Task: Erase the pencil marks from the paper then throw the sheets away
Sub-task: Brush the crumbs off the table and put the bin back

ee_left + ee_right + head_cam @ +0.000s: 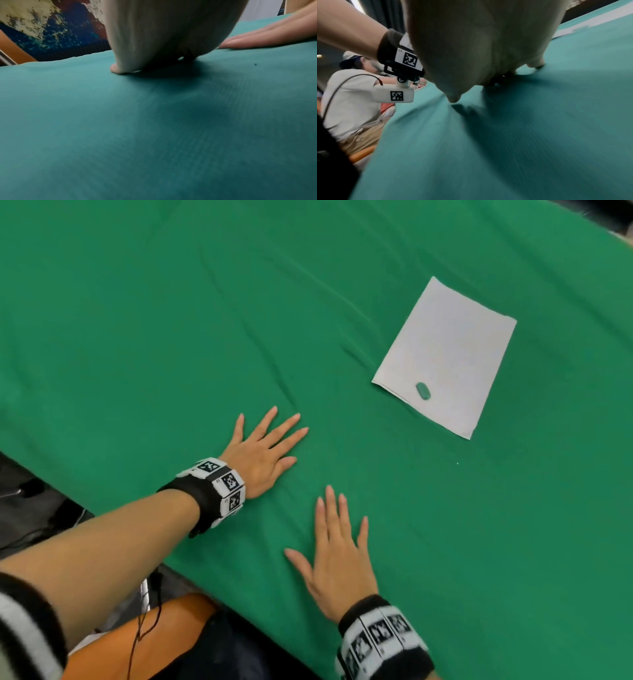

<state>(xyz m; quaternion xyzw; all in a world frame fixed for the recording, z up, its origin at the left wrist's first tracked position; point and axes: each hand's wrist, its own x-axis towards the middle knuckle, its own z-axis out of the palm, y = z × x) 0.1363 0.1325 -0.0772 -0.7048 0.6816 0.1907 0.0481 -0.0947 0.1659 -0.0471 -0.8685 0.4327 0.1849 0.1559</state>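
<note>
A white sheet of paper [445, 354] lies on the green tablecloth [171, 320] at the right of the head view, with a small green eraser [423, 390] on its near corner. No pencil marks show on it at this distance. My left hand [265, 450] lies flat on the cloth, fingers spread, well to the left of the sheet. My right hand [337, 556] rests flat nearer to me, below the paper. Both hold nothing. In the right wrist view the paper [583, 25] is a pale strip at the far right.
The table's near edge [144, 539] runs diagonally at lower left, with an orange chair seat [164, 635] and cables below it. Another person in a white shirt [351, 105] sits beyond the table's end. The cloth has soft wrinkles.
</note>
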